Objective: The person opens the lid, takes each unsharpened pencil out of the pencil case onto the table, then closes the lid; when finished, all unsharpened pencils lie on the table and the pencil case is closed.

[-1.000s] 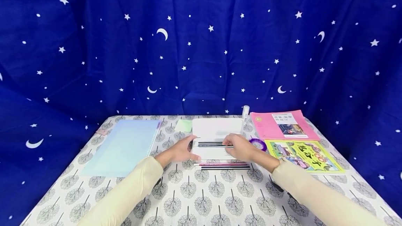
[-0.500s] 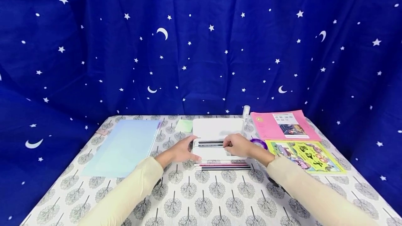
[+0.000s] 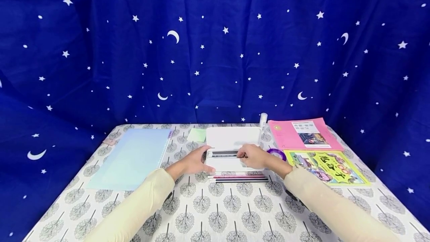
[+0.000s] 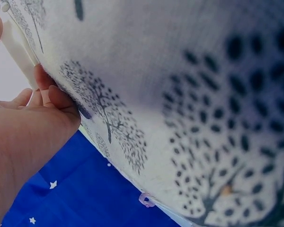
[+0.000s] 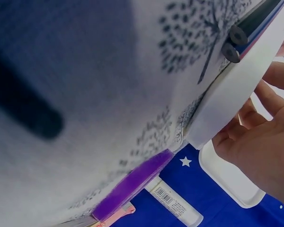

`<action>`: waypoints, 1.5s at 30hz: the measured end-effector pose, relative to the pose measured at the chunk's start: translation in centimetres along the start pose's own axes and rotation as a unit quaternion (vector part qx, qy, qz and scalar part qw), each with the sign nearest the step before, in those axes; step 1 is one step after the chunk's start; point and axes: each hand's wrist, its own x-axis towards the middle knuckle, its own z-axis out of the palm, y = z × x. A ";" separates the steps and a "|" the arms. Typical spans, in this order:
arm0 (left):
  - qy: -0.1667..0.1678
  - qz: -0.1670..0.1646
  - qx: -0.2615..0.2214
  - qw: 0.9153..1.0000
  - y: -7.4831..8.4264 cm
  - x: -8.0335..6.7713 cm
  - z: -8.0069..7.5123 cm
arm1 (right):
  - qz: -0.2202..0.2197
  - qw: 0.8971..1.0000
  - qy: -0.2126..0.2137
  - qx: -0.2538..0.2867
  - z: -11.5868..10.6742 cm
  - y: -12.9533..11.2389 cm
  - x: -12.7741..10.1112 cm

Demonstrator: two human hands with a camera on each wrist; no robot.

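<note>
An open white pencil case [image 3: 222,164] lies at the table's middle, its lid [image 3: 231,137] folded back. Dark pencils [image 3: 223,154] lie in its tray. My left hand [image 3: 191,163] grips the case's left end, thumb along the front; in the left wrist view the fingers [image 4: 49,97] press against the case edge [image 4: 19,47]. My right hand [image 3: 253,157] sits over the tray's right end and pinches a pencil there. In the right wrist view its fingers [image 5: 255,137] curl by the case rim [image 5: 236,94]. Three loose pencils [image 3: 240,178] lie just in front of the case.
A pale blue folder [image 3: 132,156] lies at the left, a green sticky note [image 3: 196,134] behind the case. On the right are a purple tape roll [image 3: 277,153], a glue stick [image 3: 263,119], a pink book [image 3: 304,133] and a yellow-green book [image 3: 326,167]. A starry blue curtain hangs behind.
My right hand has shifted a little left and back over the tray with the pencil. The left hand and the case have stayed put.
</note>
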 end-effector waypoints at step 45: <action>-0.002 -0.011 0.003 1.000 0.0 0.0 0.1 | -0.034 0.996 0.067 0.042 -0.6 0.4 -1.0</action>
